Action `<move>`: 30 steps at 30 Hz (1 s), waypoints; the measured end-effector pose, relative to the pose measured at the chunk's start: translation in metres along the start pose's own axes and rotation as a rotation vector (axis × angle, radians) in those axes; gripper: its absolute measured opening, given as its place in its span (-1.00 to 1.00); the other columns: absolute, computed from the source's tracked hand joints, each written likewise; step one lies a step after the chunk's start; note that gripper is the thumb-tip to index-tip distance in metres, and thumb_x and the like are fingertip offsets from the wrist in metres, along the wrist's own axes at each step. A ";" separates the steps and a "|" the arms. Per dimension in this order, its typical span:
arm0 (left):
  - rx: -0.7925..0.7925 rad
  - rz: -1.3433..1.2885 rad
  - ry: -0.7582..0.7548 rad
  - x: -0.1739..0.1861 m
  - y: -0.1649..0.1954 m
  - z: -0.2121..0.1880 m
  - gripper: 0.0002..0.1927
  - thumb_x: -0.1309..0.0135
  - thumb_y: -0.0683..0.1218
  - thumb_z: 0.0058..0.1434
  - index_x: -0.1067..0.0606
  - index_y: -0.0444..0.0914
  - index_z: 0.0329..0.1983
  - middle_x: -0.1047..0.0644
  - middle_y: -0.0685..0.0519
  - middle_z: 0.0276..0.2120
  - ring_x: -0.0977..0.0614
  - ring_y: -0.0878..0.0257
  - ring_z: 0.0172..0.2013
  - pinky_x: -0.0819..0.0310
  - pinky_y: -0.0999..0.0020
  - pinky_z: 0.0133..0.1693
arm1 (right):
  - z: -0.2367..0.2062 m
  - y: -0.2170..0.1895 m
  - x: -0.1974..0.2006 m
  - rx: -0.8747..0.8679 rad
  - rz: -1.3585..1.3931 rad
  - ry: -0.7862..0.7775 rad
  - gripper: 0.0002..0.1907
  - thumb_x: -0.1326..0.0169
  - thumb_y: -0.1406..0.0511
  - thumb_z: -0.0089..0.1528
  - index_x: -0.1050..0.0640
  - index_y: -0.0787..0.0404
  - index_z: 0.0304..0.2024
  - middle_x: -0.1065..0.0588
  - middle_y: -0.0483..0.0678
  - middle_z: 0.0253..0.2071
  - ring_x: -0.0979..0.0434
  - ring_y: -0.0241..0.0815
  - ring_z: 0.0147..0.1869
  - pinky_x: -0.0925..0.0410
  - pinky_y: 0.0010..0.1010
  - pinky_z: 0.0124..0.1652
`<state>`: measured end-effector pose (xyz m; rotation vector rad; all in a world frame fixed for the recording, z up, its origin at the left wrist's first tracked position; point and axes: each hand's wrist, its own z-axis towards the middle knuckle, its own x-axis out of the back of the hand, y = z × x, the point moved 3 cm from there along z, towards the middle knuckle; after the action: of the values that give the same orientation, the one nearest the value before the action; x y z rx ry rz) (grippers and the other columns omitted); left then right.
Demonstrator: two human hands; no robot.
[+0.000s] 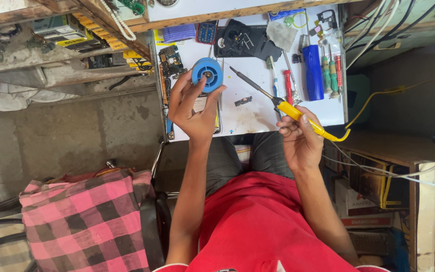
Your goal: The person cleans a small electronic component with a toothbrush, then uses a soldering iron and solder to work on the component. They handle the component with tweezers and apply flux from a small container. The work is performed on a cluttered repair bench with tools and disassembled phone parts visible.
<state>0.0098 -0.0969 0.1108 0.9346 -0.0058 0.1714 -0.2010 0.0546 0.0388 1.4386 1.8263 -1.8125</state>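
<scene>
My left hand (193,108) holds a round blue spool (207,73) up by its rim, above the white work table (250,117). A phone (201,107) lies on the table under that hand, mostly hidden by it. My right hand (299,140) grips the yellow handle of a soldering iron (278,103). Its dark metal tip points up and left over the table, apart from the spool. A small dark part (243,101) lies on the table between my two hands.
Several screwdrivers (331,70), a blue cylinder (313,65), a circuit board (171,60) and a black cover (242,40) lie at the table's far side. A yellow cable (378,98) runs off right. A pink checked cloth (89,216) sits lower left. Cardboard boxes (373,196) stand at the right.
</scene>
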 end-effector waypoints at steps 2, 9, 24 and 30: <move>0.014 0.005 -0.005 0.001 0.001 -0.001 -0.52 -0.48 -0.37 0.04 -0.61 -0.32 0.03 -0.48 -0.08 0.17 -0.65 0.08 0.12 -0.69 0.20 0.14 | 0.000 0.000 0.001 0.001 0.000 0.000 -0.69 -0.01 0.32 0.46 -0.48 0.36 0.20 -0.57 0.21 -0.10 -0.65 0.03 -0.07 -0.52 -0.33 -0.08; 0.019 0.025 0.002 0.002 0.000 -0.003 -0.52 -0.49 -0.35 0.03 -0.60 -0.34 0.02 -0.49 -0.07 0.18 -0.65 0.06 0.14 -0.66 0.20 0.17 | 0.000 0.001 0.002 0.002 -0.002 0.002 -0.69 -0.01 0.32 0.47 -0.48 0.37 0.21 -0.57 0.21 -0.10 -0.65 0.03 -0.07 -0.52 -0.33 -0.08; 0.076 0.109 0.017 0.004 0.001 -0.004 -0.34 -0.53 -0.29 0.02 -0.53 -0.34 0.20 -0.51 -0.11 0.16 -0.63 0.10 0.14 -0.64 0.25 0.14 | -0.001 0.000 0.000 0.007 -0.009 0.009 -0.68 -0.03 0.31 0.46 -0.48 0.37 0.20 -0.57 0.21 -0.10 -0.65 0.03 -0.07 -0.53 -0.34 -0.08; 0.064 0.103 0.016 0.005 0.000 -0.004 -0.33 -0.52 -0.31 0.02 -0.53 -0.33 0.21 -0.51 -0.10 0.17 -0.62 0.11 0.16 -0.63 0.25 0.16 | -0.001 0.000 -0.001 0.001 -0.002 0.002 -0.68 -0.03 0.31 0.46 -0.48 0.37 0.20 -0.57 0.21 -0.11 -0.65 0.03 -0.08 -0.53 -0.34 -0.08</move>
<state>0.0141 -0.0926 0.1086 0.9977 -0.0339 0.2762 -0.1999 0.0553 0.0400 1.4399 1.8284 -1.8144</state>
